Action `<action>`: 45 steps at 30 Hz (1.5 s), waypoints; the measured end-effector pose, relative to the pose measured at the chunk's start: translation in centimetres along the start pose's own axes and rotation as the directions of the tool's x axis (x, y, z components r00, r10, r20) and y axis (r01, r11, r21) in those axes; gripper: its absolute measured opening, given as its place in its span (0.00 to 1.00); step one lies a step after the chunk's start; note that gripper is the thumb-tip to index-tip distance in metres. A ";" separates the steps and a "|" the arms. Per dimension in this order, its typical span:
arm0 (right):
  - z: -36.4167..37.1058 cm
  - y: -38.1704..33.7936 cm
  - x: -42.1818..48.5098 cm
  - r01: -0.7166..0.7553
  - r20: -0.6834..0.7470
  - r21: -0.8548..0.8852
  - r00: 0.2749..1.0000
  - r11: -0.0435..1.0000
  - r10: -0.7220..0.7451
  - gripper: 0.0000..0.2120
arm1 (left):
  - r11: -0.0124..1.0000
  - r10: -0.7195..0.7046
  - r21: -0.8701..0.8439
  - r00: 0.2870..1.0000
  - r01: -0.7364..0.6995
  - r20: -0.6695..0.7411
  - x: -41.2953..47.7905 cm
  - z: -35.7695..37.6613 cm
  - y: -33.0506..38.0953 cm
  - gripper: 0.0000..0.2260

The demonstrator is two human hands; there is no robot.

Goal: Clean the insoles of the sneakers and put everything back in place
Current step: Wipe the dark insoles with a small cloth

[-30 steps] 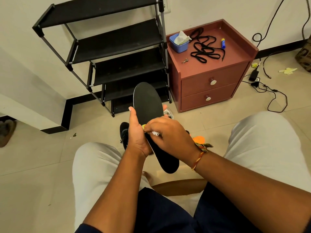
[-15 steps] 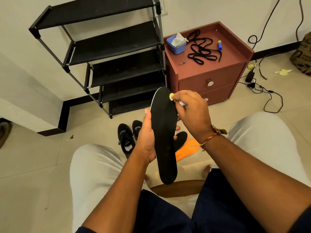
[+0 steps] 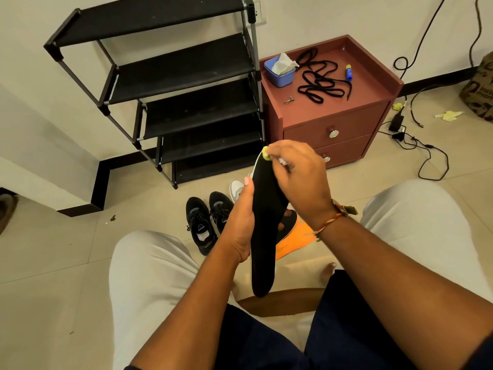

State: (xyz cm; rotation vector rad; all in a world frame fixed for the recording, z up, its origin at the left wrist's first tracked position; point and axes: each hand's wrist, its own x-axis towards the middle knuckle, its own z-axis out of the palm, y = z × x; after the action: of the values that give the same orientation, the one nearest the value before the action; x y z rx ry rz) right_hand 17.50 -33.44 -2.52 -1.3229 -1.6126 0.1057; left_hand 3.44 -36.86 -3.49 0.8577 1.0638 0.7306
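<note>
My left hand (image 3: 240,225) grips a long black insole (image 3: 262,247) by its middle and holds it upright between my knees. My right hand (image 3: 298,177) pinches a small yellow-and-white wipe (image 3: 266,153) against the insole's top end. On the floor behind lie a pair of black sneakers (image 3: 208,222), a white sneaker (image 3: 236,189) partly hidden by my left hand, and another insole with an orange underside (image 3: 296,239).
A black shoe rack (image 3: 186,102) stands against the wall. Beside it a red-brown nightstand (image 3: 333,121) carries a blue tissue tub (image 3: 280,70), black laces (image 3: 320,81), a small key and a blue stick. Cables (image 3: 416,145) trail on the floor at right.
My right hand has slid the wipe from the insole's middle up to its top end. My left hand has turned the insole more upright and edge-on; the view now takes in the sneakers.
</note>
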 end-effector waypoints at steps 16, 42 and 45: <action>1.6 -3.6 -3.0 0.018 0.237 0.113 0.970 0.993 -0.044 0.09 | 0.952 -0.015 -0.304 0.992 -0.023 -0.124 0.3 -1.0 0.7 0.34; 0.0 0.0 -0.3 -0.060 0.120 -0.124 0.990 0.991 0.075 0.08 | 0.954 -0.004 -0.299 0.998 -0.016 -0.066 0.1 -0.5 0.8 0.35; -0.2 0.0 -0.7 -0.088 0.079 -0.129 0.992 0.988 0.098 0.09 | 0.956 -0.003 -0.293 0.998 -0.017 -0.067 0.2 -0.3 0.6 0.33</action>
State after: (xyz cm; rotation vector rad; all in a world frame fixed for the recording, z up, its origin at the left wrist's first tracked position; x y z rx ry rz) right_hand 17.52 -34.11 -2.87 -1.5085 -1.6509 0.1210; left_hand 3.14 -36.29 -3.12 0.5850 0.9813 0.9028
